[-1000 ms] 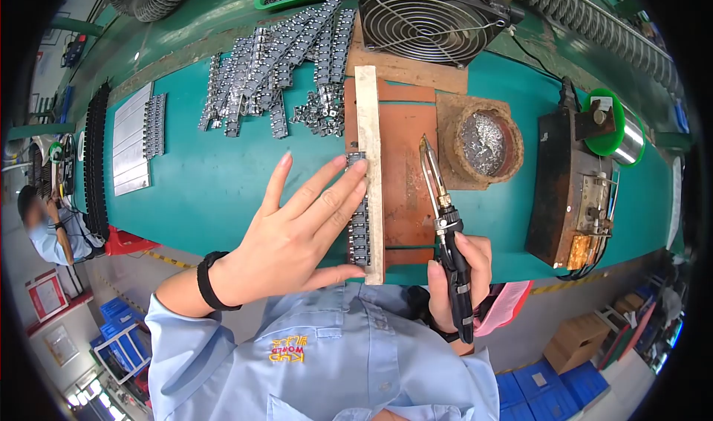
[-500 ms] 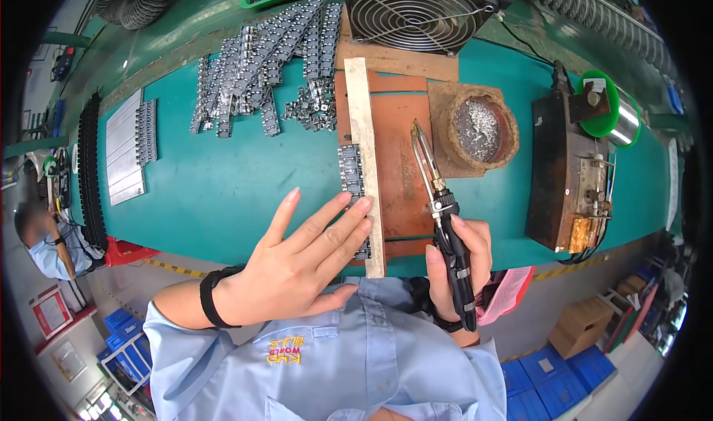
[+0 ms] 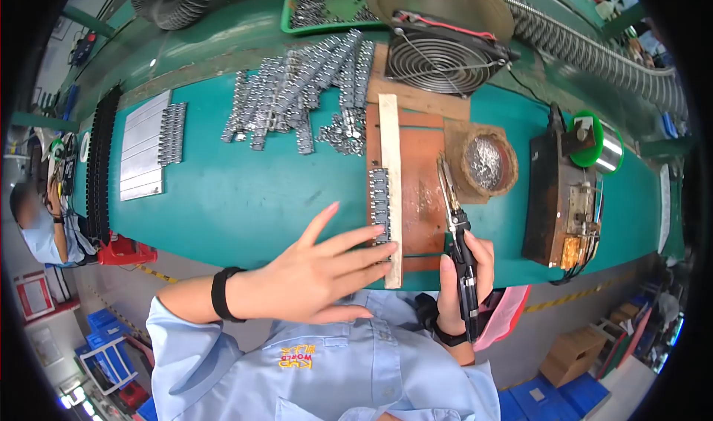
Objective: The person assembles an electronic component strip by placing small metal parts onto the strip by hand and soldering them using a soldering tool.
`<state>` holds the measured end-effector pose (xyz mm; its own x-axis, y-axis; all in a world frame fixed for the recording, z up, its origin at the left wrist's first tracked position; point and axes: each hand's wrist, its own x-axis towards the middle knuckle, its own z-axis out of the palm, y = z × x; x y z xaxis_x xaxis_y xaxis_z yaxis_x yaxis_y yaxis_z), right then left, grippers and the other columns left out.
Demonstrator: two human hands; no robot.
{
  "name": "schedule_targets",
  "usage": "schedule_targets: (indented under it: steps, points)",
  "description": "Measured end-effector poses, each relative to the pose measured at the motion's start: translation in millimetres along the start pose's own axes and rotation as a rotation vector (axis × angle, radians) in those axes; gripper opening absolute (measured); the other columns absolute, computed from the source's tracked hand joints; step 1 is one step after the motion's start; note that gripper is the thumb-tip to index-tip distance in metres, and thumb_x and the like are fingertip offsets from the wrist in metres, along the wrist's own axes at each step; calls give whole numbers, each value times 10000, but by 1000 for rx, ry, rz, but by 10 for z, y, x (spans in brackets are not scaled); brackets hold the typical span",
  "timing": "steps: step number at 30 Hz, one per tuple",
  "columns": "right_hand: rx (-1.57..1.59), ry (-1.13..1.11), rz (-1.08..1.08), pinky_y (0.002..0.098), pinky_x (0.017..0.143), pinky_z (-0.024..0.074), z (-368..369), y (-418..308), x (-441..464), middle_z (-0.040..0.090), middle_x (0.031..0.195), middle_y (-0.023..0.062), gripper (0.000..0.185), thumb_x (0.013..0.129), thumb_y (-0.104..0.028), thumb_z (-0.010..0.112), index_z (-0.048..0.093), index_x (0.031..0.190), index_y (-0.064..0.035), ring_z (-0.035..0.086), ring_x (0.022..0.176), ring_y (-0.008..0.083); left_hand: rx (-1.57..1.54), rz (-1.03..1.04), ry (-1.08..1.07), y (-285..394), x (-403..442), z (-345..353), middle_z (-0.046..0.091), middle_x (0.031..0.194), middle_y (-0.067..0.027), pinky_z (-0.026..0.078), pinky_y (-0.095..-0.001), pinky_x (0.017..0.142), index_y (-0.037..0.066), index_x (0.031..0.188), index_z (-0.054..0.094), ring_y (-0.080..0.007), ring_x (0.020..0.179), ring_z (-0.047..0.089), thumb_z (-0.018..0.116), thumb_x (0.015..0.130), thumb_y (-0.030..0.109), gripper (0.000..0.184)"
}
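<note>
My left hand (image 3: 319,272) lies with its fingers spread, the fingertips resting on the lower end of a strip of small dark parts (image 3: 379,196) and on the pale bar (image 3: 389,146) beside it. The strip runs along the bar's left side, on a reddish-brown board (image 3: 422,176). Wrapped in my right hand (image 3: 475,269) is a black soldering iron (image 3: 464,257). Its metal tip points up, over the board's right part, just left of a round pot (image 3: 486,161) with silvery bits inside.
Behind stand a black fan (image 3: 438,64) and a green tray (image 3: 334,5) of small parts. Strips lie piled (image 3: 297,86) back left, near a metal plate (image 3: 145,146). To the right are a solder spool (image 3: 609,146) and a dark box (image 3: 553,198). A co-worker (image 3: 52,220) sits far left.
My left hand has slid down along the strip towards my body, uncovering more of it. The soldering iron stays in my right hand, its tip beside the pot. The whole view has shifted.
</note>
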<state>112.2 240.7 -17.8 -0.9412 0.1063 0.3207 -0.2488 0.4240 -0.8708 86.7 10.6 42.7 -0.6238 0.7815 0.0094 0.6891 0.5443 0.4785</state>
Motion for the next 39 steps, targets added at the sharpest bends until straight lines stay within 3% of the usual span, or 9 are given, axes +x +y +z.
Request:
schedule_targets:
  steps: [3,5,6,8,17,24,29,33,39]
  points:
    - [57,-6,55,266,715,394,18,-40,-34,490,932,102,353,746,-17,588,496,1085,14,475,789,164,-304,11,184,-311,146,-170,498,1204,-102,298,-471,948,70,1132,528,-262,1090,485,626,757,337,471]
    - [76,-7,85,252,743,374,7,-62,-56,469,954,84,341,762,-19,562,485,1093,17,448,814,141,-159,-143,382,-592,234,-274,534,1002,-139,429,-369,774,14,1015,548,-304,890,537,632,754,203,333]
    - [51,8,78,268,729,392,5,-66,-53,489,939,101,343,753,-17,582,497,1083,17,473,800,164,-156,-137,390,-718,257,-294,534,1002,-139,429,-369,774,14,1015,548,-304,890,537,632,754,203,333]
    - [1,39,64,300,701,427,8,-71,-34,527,909,133,347,733,-14,622,520,1063,16,521,770,209,-98,-427,368,-919,292,-286,521,915,-139,458,-358,685,-10,966,532,-322,789,544,624,740,113,274]
    - [28,-1,114,256,750,375,31,-58,-30,468,956,84,345,759,-21,566,487,1093,20,448,819,142,77,-301,311,-964,434,-108,511,890,-127,468,-352,665,27,1009,522,-277,716,564,638,715,62,318]
    - [-38,4,85,287,670,415,27,-60,1,514,891,127,355,734,-37,627,511,1066,12,497,731,193,-249,-197,335,-972,311,-138,529,777,-110,452,-347,673,11,876,579,-289,766,561,610,727,31,154]
    - [-6,39,70,288,668,408,51,-17,-47,504,888,125,365,738,-59,627,501,1074,8,485,729,191,-197,-314,448,-1044,233,-253,533,745,-105,439,-371,628,17,768,573,-301,745,544,587,728,52,55]
    - [1,5,119,281,780,374,60,-20,-58,446,948,92,365,774,-87,568,466,1111,10,461,834,168,-7,-297,429,-1045,184,-295,534,748,-104,431,-374,603,27,776,571,-292,730,549,587,721,57,64]
    - [-26,6,125,287,779,371,69,-10,-57,444,947,90,365,781,-118,570,469,1108,8,457,831,170,-57,-426,174,-949,-23,-379,519,741,-100,431,-397,580,35,766,549,-304,681,541,589,709,58,73]
